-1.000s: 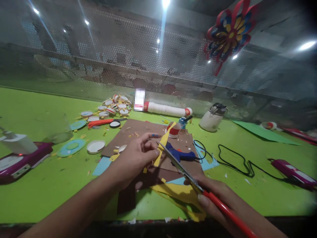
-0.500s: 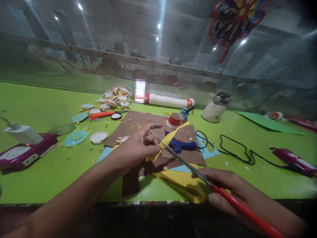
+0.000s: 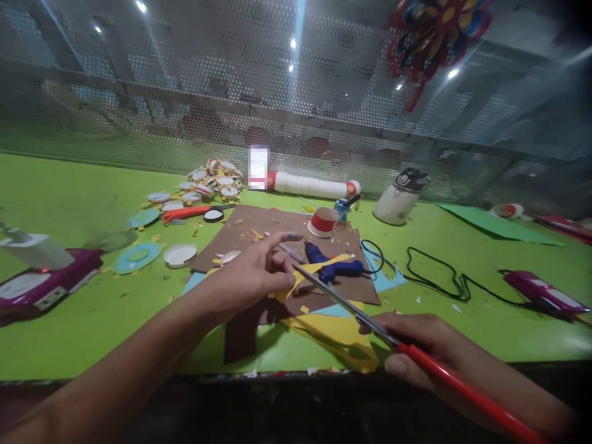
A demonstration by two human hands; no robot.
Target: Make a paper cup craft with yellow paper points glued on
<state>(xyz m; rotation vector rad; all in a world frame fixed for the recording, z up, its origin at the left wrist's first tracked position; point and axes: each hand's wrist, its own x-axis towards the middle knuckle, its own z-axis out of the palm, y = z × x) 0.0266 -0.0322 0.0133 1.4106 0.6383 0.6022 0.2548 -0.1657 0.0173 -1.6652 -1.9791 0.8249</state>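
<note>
My left hand (image 3: pixel 252 265) is closed, thumb and fingers pinched on a yellow paper strip (image 3: pixel 319 266). The strip reaches out to the right, passing above a blue glue gun (image 3: pixel 345 269). Red-handled scissors (image 3: pixel 340 302) are in my right hand (image 3: pixel 416 339). Their long blades point up and left, lying across the strip close to my left fingertips. Whether the blades are fully closed is hard to see. Beneath my hands are brown sheets (image 3: pixel 231 231) strewn with scraps, and yellow paper (image 3: pixel 337 339) near the table's front edge.
A red-and-white paper cup (image 3: pixel 322 222) stands upside down behind the glue gun. Farther back are stacked white cups (image 3: pixel 309 185), a pitcher (image 3: pixel 400 200) and a pile of small paper crafts (image 3: pixel 203 188). Power strips (image 3: pixel 50 277) lie at both sides; a black cord (image 3: pixel 437 299) crosses the right.
The strip's free end has dropped from pointing up and right to lying lower, nearly level. Both hands keep almost the same place, and the whole view has shifted slightly.
</note>
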